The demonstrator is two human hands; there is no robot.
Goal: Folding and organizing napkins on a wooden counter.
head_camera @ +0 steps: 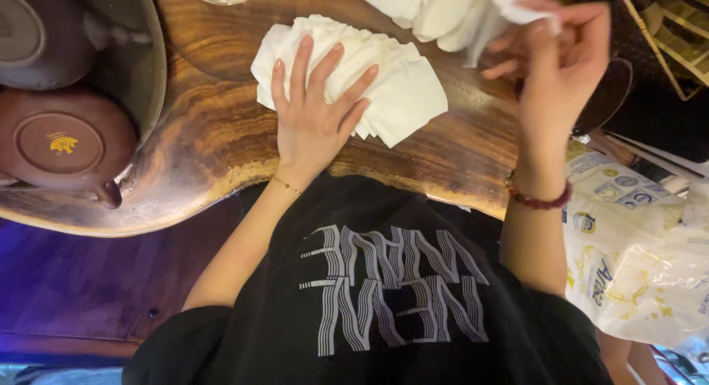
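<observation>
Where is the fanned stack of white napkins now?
In the head view, the fanned stack of napkins lies on the wooden table, upper centre, under the left hand.

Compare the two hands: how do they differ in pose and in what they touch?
The left hand lies flat, fingers spread, pressing the napkin stack on the table. The right hand is raised, fingers pinching one napkin. The right wrist wears a red bead bracelet, the left a thin chain. Both touch white napkins.

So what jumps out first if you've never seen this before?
The left hand lies spread flat on a fanned stack of white napkins in the middle of the wooden table. The right hand pinches another napkin up at the top right. Brown teapots sit far left.
</observation>
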